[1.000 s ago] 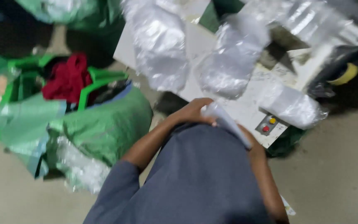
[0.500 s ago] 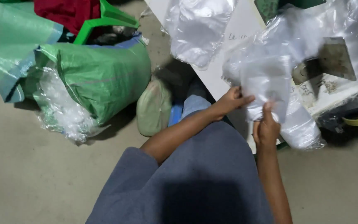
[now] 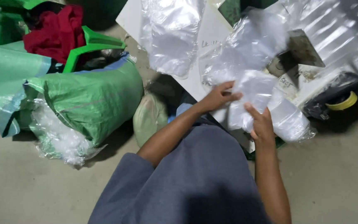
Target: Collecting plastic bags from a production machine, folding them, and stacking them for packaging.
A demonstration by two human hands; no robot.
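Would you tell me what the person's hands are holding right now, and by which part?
Both hands hold a clear plastic bag: the left hand grips its left edge, the right hand pinches its lower edge.

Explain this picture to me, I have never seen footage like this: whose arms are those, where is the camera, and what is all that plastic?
The camera sits on a person's head and looks down, so the two bare arms belong to the wearer. The grey cloth at the bottom is that person's clothing. There is no machine.

Both hands are on a clear plastic bag: the left hand pinches its edge and the right hand grips it from below. More clear bags lie on a white board in front.

To the left stands a green woven sack, with clear plastic spilling from its lower side. Behind it are a red cloth and a green plastic frame. Everything rests on a bare concrete floor.
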